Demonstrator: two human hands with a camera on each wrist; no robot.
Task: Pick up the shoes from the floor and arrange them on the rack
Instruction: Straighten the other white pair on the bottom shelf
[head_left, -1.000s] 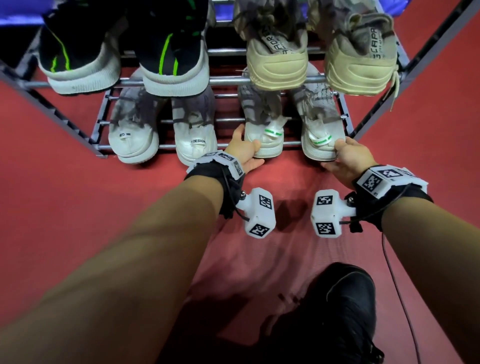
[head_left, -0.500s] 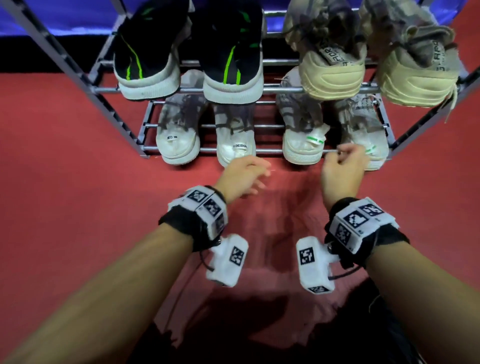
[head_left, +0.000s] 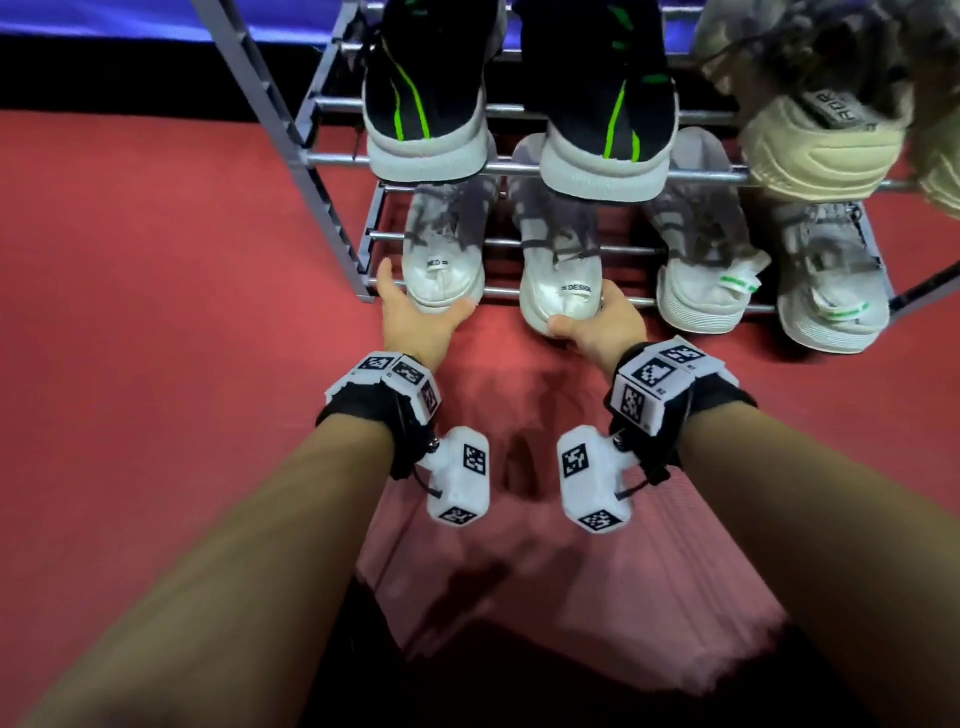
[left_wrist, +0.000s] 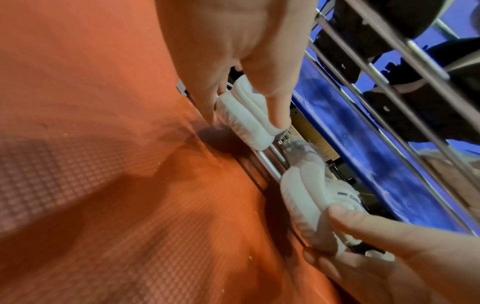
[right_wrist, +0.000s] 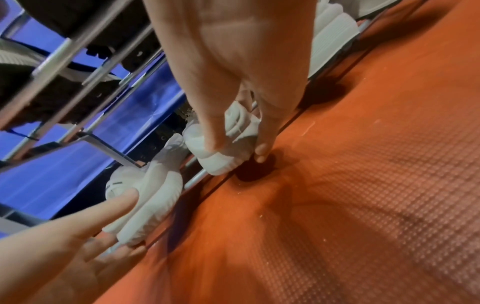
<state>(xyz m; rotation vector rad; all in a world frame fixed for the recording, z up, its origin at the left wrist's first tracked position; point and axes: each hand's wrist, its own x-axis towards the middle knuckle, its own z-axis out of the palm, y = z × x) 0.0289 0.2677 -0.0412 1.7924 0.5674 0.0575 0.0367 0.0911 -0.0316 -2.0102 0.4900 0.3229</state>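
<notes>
A metal shoe rack (head_left: 332, 158) stands on the red floor. On its lower shelf, at the left, sits a white-and-grey pair with heels toward me. My left hand (head_left: 427, 292) cups the heel of the left white shoe (head_left: 441, 260), thumb on its left side and fingers under its right. My right hand (head_left: 584, 312) grips the heel of the right white shoe (head_left: 561, 270). In the left wrist view thumb and fingers straddle the left shoe's heel (left_wrist: 244, 117). In the right wrist view the fingers (right_wrist: 262, 152) wrap the right shoe's heel (right_wrist: 221, 158).
To the right on the lower shelf stands a white pair with green tabs (head_left: 701, 291). The upper shelf holds black shoes with green stripes (head_left: 426, 104) and beige shoes (head_left: 821, 140). Red textured mat (head_left: 182, 364) spreads around the rack; a blue surface (head_left: 130, 15) lies behind it.
Both hands have left the green-tabbed pair and moved left to the white-and-grey pair, now holding its heels. The view has shifted left with them.
</notes>
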